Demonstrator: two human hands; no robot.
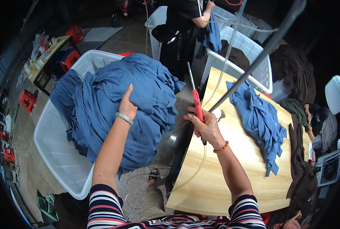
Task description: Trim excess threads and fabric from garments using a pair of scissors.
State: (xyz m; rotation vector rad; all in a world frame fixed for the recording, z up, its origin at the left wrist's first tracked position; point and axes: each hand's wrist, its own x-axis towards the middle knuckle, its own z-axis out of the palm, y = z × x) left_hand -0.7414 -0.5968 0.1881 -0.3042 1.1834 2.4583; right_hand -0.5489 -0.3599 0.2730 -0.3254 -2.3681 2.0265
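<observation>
A big heap of blue garments [139, 76] bulges over the white plastic bin [52, 145] on the left. My left hand [128, 108] is in this heap, thumb stretched up over the cloth; its other fingers disappear into the folds, seemingly gripping the fabric. Between the bin and the table, my right hand [206, 128] is closed around the red handle of what looks like an air blow gun [196, 105]. The gun's thin metal tube points up and away, and a hose hangs from its lower end. A single blue garment [257, 118] lies crumpled on the wooden table [215, 171].
Across from me a person [181, 23] in black handles blue cloth beside more white bins [250, 42]. A grey metal pole [261, 53] slants above the table. Dark cloth [301, 175] drapes its right edge. Red stools [28, 100] stand at left; hose loops lie on the floor.
</observation>
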